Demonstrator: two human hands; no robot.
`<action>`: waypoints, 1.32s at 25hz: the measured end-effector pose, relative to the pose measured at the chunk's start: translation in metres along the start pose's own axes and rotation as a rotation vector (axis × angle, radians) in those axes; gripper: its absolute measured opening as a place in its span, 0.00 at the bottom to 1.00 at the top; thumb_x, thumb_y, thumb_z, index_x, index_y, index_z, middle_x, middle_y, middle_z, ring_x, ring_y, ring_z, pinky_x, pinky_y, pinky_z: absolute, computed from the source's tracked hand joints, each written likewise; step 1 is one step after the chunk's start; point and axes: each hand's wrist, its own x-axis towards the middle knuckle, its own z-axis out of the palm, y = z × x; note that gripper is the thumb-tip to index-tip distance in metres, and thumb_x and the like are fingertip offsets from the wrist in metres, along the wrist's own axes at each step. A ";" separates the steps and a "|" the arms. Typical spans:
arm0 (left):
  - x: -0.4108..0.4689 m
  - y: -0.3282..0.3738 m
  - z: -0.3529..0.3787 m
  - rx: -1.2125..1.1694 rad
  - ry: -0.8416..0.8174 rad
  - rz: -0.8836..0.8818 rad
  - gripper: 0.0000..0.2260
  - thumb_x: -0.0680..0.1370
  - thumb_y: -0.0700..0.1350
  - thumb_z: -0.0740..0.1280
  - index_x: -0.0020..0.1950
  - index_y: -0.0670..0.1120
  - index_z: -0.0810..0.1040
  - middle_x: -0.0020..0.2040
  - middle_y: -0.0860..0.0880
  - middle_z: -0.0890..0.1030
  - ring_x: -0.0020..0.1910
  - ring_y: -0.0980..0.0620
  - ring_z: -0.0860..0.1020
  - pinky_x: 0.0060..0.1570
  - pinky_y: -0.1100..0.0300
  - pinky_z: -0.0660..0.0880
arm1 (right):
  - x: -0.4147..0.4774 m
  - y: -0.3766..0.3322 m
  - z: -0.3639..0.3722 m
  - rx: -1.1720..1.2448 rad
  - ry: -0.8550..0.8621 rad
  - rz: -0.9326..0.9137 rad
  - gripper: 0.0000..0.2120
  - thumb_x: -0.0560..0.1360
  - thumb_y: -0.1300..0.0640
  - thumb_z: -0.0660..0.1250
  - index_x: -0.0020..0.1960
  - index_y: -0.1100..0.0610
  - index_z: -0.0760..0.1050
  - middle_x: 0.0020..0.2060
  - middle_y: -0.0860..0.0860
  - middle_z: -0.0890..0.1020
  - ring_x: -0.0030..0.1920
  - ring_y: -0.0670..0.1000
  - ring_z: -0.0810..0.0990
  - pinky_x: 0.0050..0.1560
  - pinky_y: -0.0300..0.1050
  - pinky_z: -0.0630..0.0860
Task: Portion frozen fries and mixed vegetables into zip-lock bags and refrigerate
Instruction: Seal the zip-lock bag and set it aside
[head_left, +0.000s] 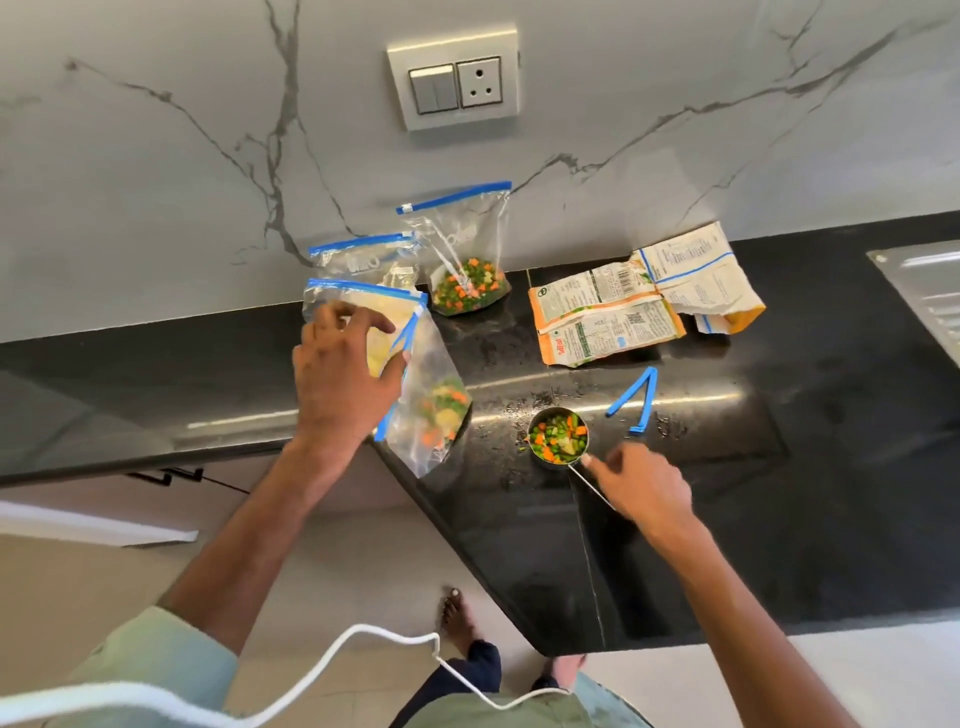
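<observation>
A black stone bench runs along a pale marbled wall, seen from above.

At the left, the left hand grips the open mouth of a clear zip-lock bag with a blue seal strip. Its fingers are spread over the upper lip, and the thumb pinches the plastic from the side. The bag tilts at the bench's front edge with its lower corner hanging past it. Inside is a small heap of mixed vegetables in green, orange and pale yellow pieces.

Just behind that hand stand the rear bags, clear with blue strips and holding pale yellow contents. They overlap, so it is unclear whether there are one or two. To their right, one upright bag leans on the wall with vegetables filling its base.

In the centre, one steel measuring cup is full of the same vegetables. It is unclear whether it rests on the bench or is slightly lifted. The right hand holds its thin handle with curled fingers, the forefinger pointing toward the cup.

Beyond the cup, one blue clip lies open in a V. Behind it, two orange and white packets lie flat, touching each other. One wall plate carries two switches and one socket. A steel sink shows at the far right.
</observation>
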 end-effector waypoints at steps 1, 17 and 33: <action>0.003 -0.011 -0.002 -0.011 -0.101 -0.053 0.11 0.75 0.53 0.75 0.55 0.53 0.81 0.59 0.47 0.76 0.56 0.43 0.78 0.55 0.48 0.74 | -0.001 0.005 0.007 0.026 -0.086 0.049 0.23 0.81 0.34 0.63 0.52 0.54 0.79 0.41 0.49 0.84 0.37 0.50 0.81 0.41 0.47 0.79; 0.000 0.011 0.017 -0.390 -0.319 -0.195 0.18 0.75 0.43 0.75 0.59 0.52 0.70 0.42 0.50 0.81 0.36 0.51 0.82 0.37 0.54 0.79 | -0.028 -0.097 -0.026 1.001 -0.113 -0.176 0.19 0.88 0.49 0.58 0.52 0.60 0.82 0.36 0.53 0.87 0.32 0.47 0.78 0.30 0.38 0.74; -0.009 0.048 0.038 -1.023 -0.353 -0.366 0.24 0.71 0.33 0.74 0.57 0.54 0.70 0.52 0.45 0.79 0.56 0.44 0.82 0.55 0.40 0.81 | -0.070 -0.135 -0.095 0.866 -0.067 -0.307 0.19 0.88 0.50 0.57 0.50 0.57 0.83 0.38 0.50 0.88 0.30 0.48 0.78 0.28 0.39 0.72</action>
